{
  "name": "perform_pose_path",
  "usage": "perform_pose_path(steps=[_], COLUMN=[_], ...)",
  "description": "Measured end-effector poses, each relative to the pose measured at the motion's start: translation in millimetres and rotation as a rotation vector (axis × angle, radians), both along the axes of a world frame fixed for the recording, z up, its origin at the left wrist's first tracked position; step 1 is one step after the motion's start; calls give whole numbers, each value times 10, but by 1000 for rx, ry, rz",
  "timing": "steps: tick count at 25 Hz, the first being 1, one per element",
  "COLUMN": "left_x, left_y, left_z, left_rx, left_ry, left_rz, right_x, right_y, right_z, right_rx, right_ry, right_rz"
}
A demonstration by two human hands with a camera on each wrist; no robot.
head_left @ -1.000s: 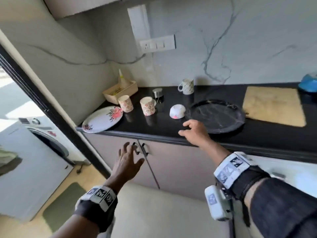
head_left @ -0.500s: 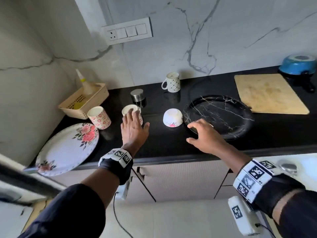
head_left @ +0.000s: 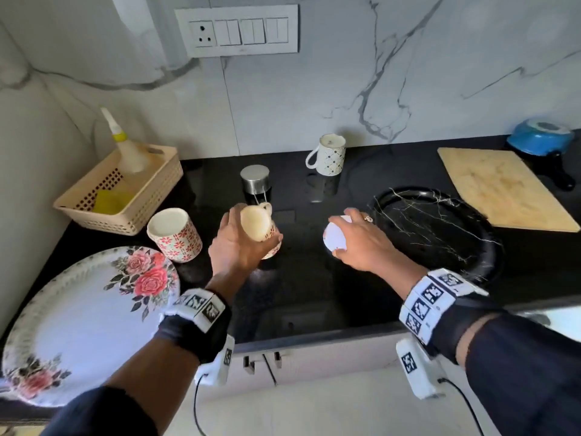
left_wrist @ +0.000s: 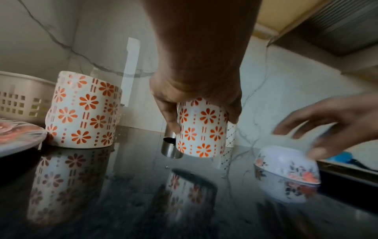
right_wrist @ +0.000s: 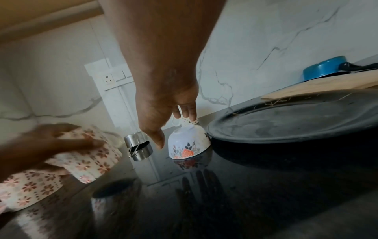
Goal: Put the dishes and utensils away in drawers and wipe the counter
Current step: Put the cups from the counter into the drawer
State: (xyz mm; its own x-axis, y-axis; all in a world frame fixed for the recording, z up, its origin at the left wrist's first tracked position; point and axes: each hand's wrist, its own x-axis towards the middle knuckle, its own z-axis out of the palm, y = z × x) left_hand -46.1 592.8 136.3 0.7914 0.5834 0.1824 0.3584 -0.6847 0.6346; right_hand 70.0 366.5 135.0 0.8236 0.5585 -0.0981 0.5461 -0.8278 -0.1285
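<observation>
My left hand [head_left: 234, 243] grips the flowered cup [left_wrist: 201, 129] (tilted, off the counter [head_left: 301, 278]); right hand [head_left: 358, 243] fingers curled over the upturned bowl [right_wrist: 189, 143].

A switch panel [head_left: 236, 30] is on the marble wall. Below it and far to the left stands a basket [head_left: 125, 196] with a bottle [head_left: 127, 146] and a yellow sponge [head_left: 110, 201] inside.
</observation>
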Motion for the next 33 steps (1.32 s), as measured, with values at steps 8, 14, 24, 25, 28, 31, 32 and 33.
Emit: perform_pose_path(steps=[8,14,24,25,28,31,32,33], left_x=[-669,-742,-967,-958,-949,-951,-923,-882], left_y=[213,-726,-3838,-4111,-5187,-5835,-6020,-6155], left_z=[170,294,13,-78,-339,-367,-356,-342], left_rx=[20,-203,-352,-373,-403,-470,-448,-414], left_ry=[-299,-527,-100,-78,1,78,88,95], left_rz=[-6,-195,-800,-819,-866,-909,-931,-958], right_x=[183,-694,-2369,-2397,-2364,-2200,-2100,-1982], right_y=[268,-667,-4852,-5169,-6169,-6722,-6888,-7039], right_z=[-44,376,-44,-142,-365,-486,-496,-528], right_rx=[-20,625,682,666,627,631,620,599], right_ry=[55,-77,87,91,118,132,138,155], right_rz=[17,53,-410,-436,-507,-505,-494,-499])
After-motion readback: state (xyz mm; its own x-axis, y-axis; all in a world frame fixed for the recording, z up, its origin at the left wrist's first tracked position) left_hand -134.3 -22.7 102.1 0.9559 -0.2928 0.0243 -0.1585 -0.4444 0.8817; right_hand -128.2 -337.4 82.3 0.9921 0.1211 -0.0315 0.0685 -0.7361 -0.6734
